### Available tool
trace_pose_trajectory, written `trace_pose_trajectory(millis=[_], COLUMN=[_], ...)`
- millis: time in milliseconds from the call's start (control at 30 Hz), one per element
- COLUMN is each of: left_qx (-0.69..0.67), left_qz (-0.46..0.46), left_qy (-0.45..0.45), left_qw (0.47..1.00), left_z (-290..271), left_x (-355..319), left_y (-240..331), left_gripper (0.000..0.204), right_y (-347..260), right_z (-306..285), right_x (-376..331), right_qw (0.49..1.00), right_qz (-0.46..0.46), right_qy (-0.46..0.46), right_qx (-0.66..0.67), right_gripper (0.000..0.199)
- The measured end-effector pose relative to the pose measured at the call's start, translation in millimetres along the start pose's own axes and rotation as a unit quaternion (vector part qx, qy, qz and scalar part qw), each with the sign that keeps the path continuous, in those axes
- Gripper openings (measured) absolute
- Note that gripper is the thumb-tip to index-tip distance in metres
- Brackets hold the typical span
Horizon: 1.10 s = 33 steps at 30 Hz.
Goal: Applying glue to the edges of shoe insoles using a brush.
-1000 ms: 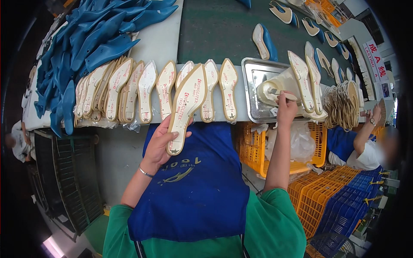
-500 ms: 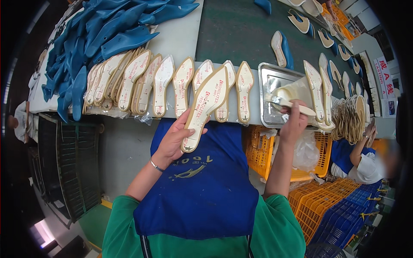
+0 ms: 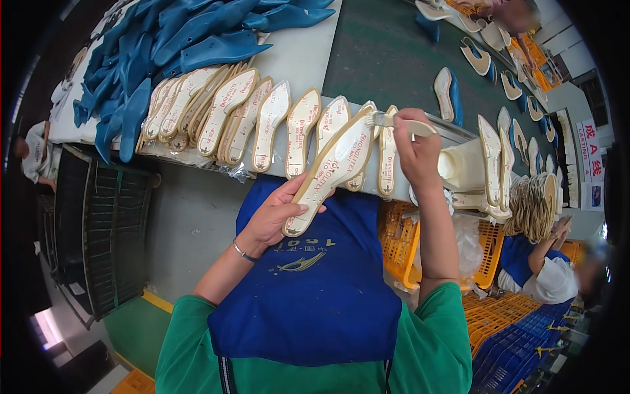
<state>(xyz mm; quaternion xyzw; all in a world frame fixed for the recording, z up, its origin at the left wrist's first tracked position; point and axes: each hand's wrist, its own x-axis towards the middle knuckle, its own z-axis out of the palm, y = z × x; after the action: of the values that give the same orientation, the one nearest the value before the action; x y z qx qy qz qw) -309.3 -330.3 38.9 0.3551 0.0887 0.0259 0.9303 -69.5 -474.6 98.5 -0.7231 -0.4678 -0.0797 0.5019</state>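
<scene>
My left hand (image 3: 277, 217) is closed round the heel end of a cream insole (image 3: 331, 172), holding it tilted above the table's front edge. In my right hand (image 3: 420, 152) is a flat brush (image 3: 413, 127) with a pale handle. Its bristles meet the insole near the pointed toe. Beyond the held piece, several more insoles (image 3: 303, 131) lie in a row along the table edge, partly covered by it. To the right of my right hand stands a whitish glue container (image 3: 462, 164), on a metal tray (image 3: 453, 133) that my hand and forearm partly hide.
Blue shoe lasts (image 3: 197, 52) are heaped at the far left. A dark green conveyor belt (image 3: 387, 59) carries lasts with insoles. Yellow crates (image 3: 400, 243) stand below the table. At the right sits a co-worker in a white sleeve (image 3: 551, 282); another person is at the far right.
My right hand has brought the brush from the glue container leftward and up to the insole's toe. The left hand still holds the insole. The whole view has shifted slightly.
</scene>
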Motion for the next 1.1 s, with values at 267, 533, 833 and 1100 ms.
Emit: trace_pose_trajectory(millis=[267, 533, 833, 1100], left_qx=[0.004, 0.004, -0.005, -0.038], left_qz=[-0.006, 0.008, 0.018, 0.037], left_qy=[0.002, 0.004, -0.017, 0.015], left_qw=[1.0, 1.0, 1.0, 0.998], left_z=[-9.5, -14.0, -20.0, -25.1], left_x=[-0.3, -4.7, -11.2, -22.0], left_y=[-0.1, 8.2, 11.4, 16.4], left_gripper=[0.069, 0.07, 0.069, 0.072], right_y=[-49.5, -7.4, -27.0, -53.7], right_z=[10.4, -0.8, 10.9, 5.2], right_x=[-8.5, 33.3, 36.8, 21.1], right_qw=[0.992, 0.999, 0.998, 0.984], right_qz=[-0.006, 0.042, 0.002, 0.026], right_qy=[-0.071, 0.007, -0.043, -0.088], right_qx=[0.1, -0.014, 0.047, 0.154], right_gripper=[0.005, 0.01, 0.01, 0.008])
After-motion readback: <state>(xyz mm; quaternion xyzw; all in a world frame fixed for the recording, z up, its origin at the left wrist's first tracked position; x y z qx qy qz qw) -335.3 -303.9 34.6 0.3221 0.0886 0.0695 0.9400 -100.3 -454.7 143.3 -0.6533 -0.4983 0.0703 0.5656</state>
